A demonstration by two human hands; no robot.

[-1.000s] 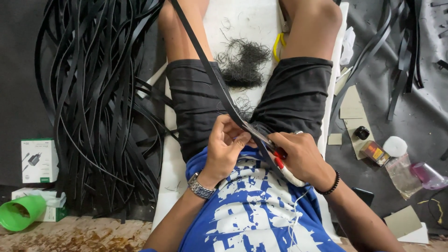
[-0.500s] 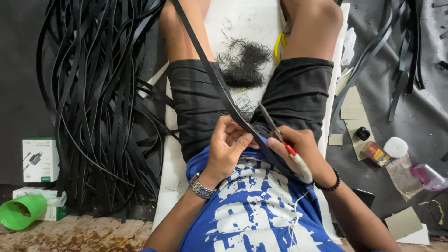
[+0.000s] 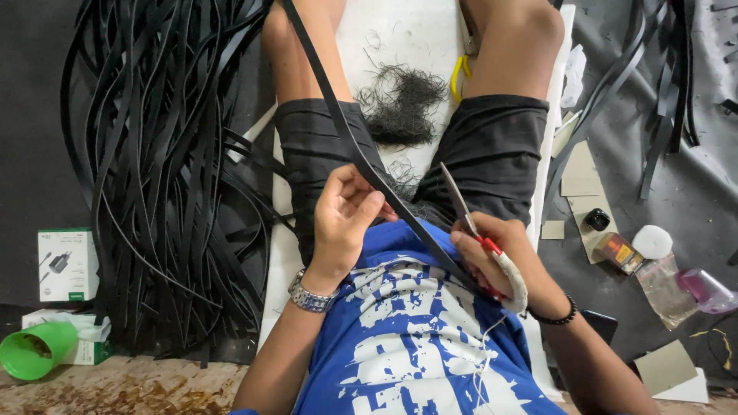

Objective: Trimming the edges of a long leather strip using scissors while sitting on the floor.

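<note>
A long black strip (image 3: 338,127) runs from the top of the view down across my lap. My left hand (image 3: 344,219), with a metal watch on the wrist, pinches the strip near my belly. My right hand (image 3: 500,257) grips a pair of scissors (image 3: 461,204) with red and white wrapped handles; the blades point up and away, just right of the strip. A tuft of fine black trimmings (image 3: 400,104) lies on the white sheet (image 3: 400,34) between my legs.
A big heap of black strips (image 3: 161,177) fills the left. A green cup (image 3: 34,350) and white boxes (image 3: 68,265) sit at lower left. Small bottles (image 3: 619,252), a white lid, a plastic bag and cardboard pieces (image 3: 584,173) lie on the right.
My right hand has drawn the scissors back to the right, and the blades now point upward off the strip. My left hand has lifted slightly along the strip.
</note>
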